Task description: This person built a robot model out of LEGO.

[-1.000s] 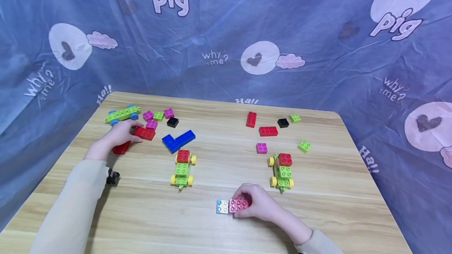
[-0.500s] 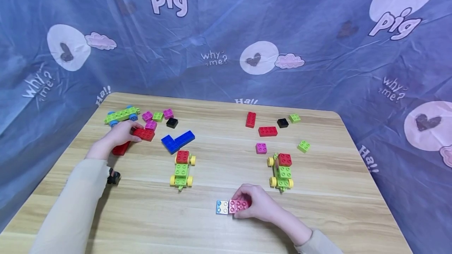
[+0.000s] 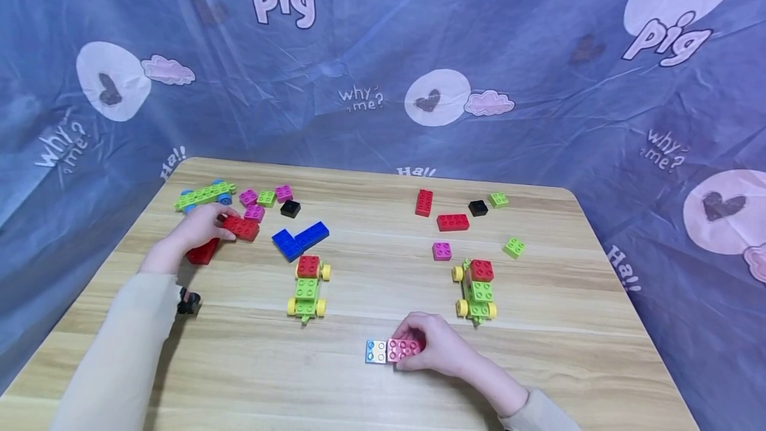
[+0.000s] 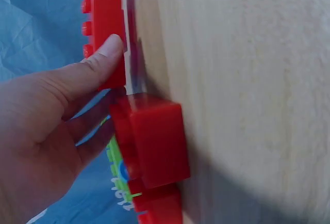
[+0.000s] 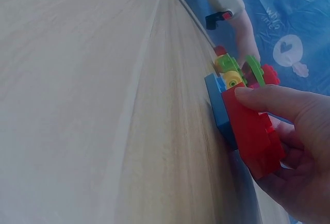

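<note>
My left hand (image 3: 200, 226) pinches a red brick (image 3: 242, 227) at the table's left side; in the left wrist view the thumb presses that brick (image 4: 107, 17) and a thin gap with shadow shows beneath it. Another red brick (image 3: 202, 253) lies close by, partly under the hand, and looms large as a red block (image 4: 160, 144) in the left wrist view. Near the front edge my right hand (image 3: 439, 346) grips a long red brick (image 3: 402, 350) between thumb and fingers. A blue brick (image 3: 376, 351) sits at its left end, lower than the red one (image 5: 250, 128).
Two green cars with yellow wheels, one left (image 3: 307, 289) and one right (image 3: 481, 291), stand mid-table. Blue bricks (image 3: 299, 239), pink bricks (image 3: 254, 213), and a green car base (image 3: 206, 195) lie at left. Loose red bricks (image 3: 453, 222) and a black brick (image 3: 478, 207) lie back right.
The head view has drifted slightly, so the table scene sits a little further left. Both hands keep their hold on their red bricks, almost still.
</note>
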The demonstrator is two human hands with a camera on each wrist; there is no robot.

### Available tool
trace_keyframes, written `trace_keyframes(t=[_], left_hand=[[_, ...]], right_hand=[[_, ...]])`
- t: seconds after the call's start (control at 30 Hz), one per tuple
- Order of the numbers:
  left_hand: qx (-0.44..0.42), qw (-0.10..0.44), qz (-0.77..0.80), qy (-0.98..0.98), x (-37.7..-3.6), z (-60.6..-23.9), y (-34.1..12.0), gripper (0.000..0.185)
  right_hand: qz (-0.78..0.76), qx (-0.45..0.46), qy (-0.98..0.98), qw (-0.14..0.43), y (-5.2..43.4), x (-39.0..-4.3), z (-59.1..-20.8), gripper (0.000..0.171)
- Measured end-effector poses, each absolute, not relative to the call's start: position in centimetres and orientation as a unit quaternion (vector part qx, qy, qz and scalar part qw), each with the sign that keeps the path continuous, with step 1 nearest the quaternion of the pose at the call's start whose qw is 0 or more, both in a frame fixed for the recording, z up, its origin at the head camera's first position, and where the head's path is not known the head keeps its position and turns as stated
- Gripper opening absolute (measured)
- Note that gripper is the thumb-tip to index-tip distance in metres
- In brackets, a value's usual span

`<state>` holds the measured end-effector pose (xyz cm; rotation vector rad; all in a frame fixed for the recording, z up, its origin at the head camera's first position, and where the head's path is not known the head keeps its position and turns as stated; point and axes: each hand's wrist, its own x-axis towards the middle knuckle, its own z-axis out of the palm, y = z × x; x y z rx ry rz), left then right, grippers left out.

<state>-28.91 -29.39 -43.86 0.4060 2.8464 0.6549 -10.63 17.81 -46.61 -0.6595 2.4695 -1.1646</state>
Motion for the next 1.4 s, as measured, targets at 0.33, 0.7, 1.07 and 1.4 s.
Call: trace_keyframes(t=[0.33,0.7,1.07,1.4], left_hand=[[0.127,0.062,0.269,0.953,-28.0,-41.3,-29.1,0.052],[0.179,-0.077,0.287,0.938,-25.9,-38.7,-25.7,0.046],[0.268,-0.134,0.309,0.902,-23.8,-36.5,-20.8,0.042],[0.32,-0.108,0.315,0.887,-21.3,-36.4,-16.9,0.038]], right_hand=[[-0.408,-0.235,0.867,0.165,17.8,-10.7,-46.7,0.034],[-0.407,-0.238,0.867,0.162,17.8,-10.7,-46.7,0.035],[-0.407,-0.235,0.868,0.163,17.7,-10.7,-46.6,0.035],[-0.411,-0.234,0.865,0.167,17.7,-10.7,-46.5,0.034]])
